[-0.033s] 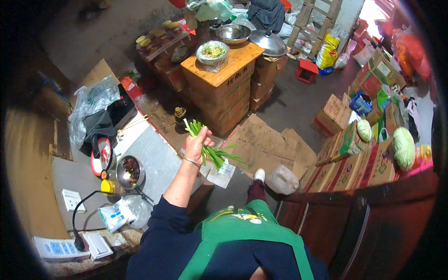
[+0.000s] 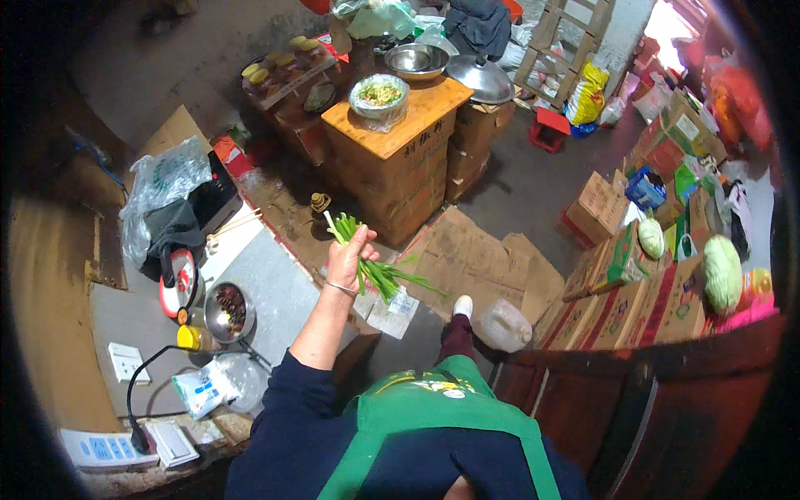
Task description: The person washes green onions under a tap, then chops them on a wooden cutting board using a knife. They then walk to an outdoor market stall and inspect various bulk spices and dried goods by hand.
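My left hand is closed round a bunch of scallions, held up in mid-air in front of me. Their white ends poke out above the fist, and the long green leaves hang down to the right. A bracelet circles that wrist. Beyond the fist stands a stack of boxes with an orange wooden board on top. On the board sits a bowl of chopped food in clear plastic. Left of my forearm, a metal bowl of dark red pieces rests on the grey worktop. My right hand is out of sight.
Flattened cardboard and a translucent jug lie on the floor. Cartons line the right side, with a cabbage on them. A red stool stands farther back. A black cable crosses the worktop's near end.
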